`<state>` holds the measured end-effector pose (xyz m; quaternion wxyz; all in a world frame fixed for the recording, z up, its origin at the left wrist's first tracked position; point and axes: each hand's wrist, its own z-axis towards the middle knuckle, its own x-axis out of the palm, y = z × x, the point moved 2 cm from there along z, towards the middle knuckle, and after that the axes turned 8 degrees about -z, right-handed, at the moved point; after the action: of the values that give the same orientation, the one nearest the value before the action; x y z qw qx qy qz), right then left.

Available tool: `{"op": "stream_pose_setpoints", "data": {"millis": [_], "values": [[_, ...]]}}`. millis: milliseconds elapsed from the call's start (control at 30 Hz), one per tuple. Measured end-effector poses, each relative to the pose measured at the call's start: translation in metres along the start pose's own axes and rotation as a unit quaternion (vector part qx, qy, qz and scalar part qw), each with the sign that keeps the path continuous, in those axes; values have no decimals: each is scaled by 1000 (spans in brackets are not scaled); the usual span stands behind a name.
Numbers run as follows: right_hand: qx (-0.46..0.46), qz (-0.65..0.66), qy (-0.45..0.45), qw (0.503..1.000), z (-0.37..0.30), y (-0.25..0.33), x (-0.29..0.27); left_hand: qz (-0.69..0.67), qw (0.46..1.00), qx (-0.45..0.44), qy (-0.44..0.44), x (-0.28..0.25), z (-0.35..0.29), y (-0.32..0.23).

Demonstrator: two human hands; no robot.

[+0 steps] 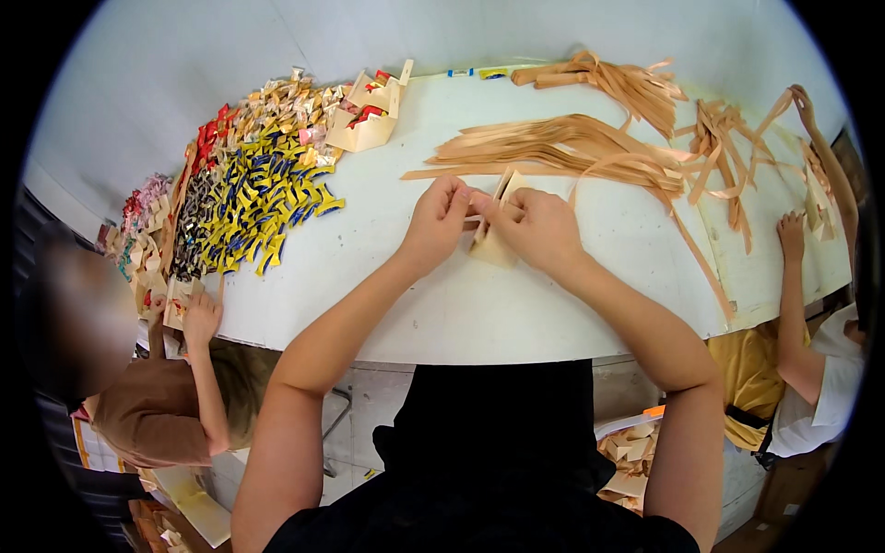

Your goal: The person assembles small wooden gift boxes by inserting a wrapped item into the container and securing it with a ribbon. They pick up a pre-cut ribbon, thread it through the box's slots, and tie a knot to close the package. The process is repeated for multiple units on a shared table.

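Over the middle of the table, both my hands are closed around a small cream card box [495,252], which is tilted, with one panel standing up between them. My left hand [437,219] pinches a tan ribbon [473,222] at the box's left side. From the right, my right hand [542,226] grips the box, its thumb reaching toward the left fingertips. My fingers hide part of the box and the ribbon's ends. Just beyond my hands lies a long bundle of tan ribbons [544,138].
Heaped at the left are yellow-and-blue wrapped sweets [263,198], beside red and gold ones. Two open cream boxes [364,134] hold red packets. More ribbons [599,83] lie at the back right. Co-workers sit at both sides, one with a hand [201,318] on the table, another lifting ribbon.
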<state>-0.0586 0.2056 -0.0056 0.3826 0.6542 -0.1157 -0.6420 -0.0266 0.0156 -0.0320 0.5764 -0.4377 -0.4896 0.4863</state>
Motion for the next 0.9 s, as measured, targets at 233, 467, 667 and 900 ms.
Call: {"op": "stream_pose_setpoints", "data": {"millis": [233, 467, 667, 900], "values": [[16, -85, -15, 996, 7, -16, -21, -157, 970, -51, -179, -23, 18, -11], [-3, 26, -23, 999, 5, -16, -12, 196, 864, 142, -441, -110, 34, 26], [3, 71, -25, 997, 4, -22, -9, 249, 963, -79, -73, -5, -7, 9], [-9, 52, -32, 998, 9, -28, -5, -101, 985, -106, -88, 54, 15, -12]]}}
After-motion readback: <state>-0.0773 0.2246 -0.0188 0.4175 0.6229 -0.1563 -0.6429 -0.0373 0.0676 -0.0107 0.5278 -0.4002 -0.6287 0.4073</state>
